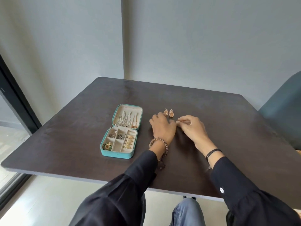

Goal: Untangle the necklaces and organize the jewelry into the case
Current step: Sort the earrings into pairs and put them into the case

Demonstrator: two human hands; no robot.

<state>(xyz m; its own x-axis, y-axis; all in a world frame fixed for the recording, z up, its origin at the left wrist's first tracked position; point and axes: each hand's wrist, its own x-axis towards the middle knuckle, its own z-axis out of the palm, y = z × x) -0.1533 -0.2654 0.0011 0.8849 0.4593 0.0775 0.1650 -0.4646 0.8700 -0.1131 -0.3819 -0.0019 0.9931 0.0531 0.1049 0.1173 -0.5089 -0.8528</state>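
We see matt dark bench [211, 128], teal grained case [117, 155] w/ cream velvety lining [117, 145], gold-tone metal earrings [168, 113], wood-bead bracelet [154, 141].

Legible text, labels, numbers, signs: none recorded.
We find no word, brand, number or sign that we can read. The teal case [117, 154] shows plain outer walls and plain lining, and the dark counter [211, 119] shows a plain top. The white round spot [221, 190] on the right sleeve [247, 181] is too small for us to tell whether it carries any mark.
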